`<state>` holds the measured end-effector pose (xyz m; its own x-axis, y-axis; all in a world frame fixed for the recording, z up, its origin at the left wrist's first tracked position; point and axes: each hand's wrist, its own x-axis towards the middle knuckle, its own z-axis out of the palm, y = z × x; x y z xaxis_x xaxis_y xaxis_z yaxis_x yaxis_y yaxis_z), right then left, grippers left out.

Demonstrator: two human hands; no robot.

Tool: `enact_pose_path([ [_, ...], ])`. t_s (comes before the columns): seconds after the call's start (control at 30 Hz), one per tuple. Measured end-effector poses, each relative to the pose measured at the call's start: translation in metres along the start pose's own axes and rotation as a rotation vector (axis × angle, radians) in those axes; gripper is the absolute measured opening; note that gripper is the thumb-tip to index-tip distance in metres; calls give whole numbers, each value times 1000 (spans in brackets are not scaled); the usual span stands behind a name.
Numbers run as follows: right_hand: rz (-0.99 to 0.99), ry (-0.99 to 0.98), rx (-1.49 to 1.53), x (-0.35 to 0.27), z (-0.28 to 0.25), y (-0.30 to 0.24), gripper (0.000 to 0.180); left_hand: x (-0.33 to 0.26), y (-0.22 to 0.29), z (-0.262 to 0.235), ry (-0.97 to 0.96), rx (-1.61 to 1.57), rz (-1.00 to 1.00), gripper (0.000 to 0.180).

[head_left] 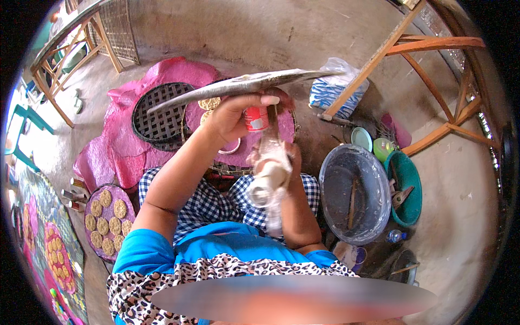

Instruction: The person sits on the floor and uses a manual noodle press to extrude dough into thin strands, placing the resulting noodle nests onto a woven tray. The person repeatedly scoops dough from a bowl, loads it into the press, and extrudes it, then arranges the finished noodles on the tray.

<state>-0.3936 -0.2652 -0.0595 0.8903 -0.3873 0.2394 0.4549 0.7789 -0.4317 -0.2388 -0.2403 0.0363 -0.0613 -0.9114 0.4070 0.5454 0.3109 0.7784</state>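
My left hand is raised over the work spot, its fingers round the underside of a long, flat grey board, seen almost edge-on. Below the thumb a red can shows in part; whether the hand touches it I cannot tell. My right hand grips a whitish, tube-ended tool, smeared by motion, with a narrow shaft reaching up toward the left hand. Beneath both hands lies a round pink-covered tray, and pale round flat cakes on it are partly hidden.
A black woven tray rests on pink sheeting. To the left stands a round tray of several cakes. A large grey basin and a green basin sit at right. A wooden frame and blue-white bag stand beyond.
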Motion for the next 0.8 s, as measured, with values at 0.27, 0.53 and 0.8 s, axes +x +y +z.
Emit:
enact_pose_path([
  [0.27,-529,340,-78,-2,7,-36,49,-34,0,-34,158,1509,456,27],
  [0.53,-832,774,-929,18,45,-15,49,-47,3,-44,-39,1918,599,23],
  [0.8,-1098,279,-1680,34,35,15,62,-61,-22,-55,-119,1748,448,25],
])
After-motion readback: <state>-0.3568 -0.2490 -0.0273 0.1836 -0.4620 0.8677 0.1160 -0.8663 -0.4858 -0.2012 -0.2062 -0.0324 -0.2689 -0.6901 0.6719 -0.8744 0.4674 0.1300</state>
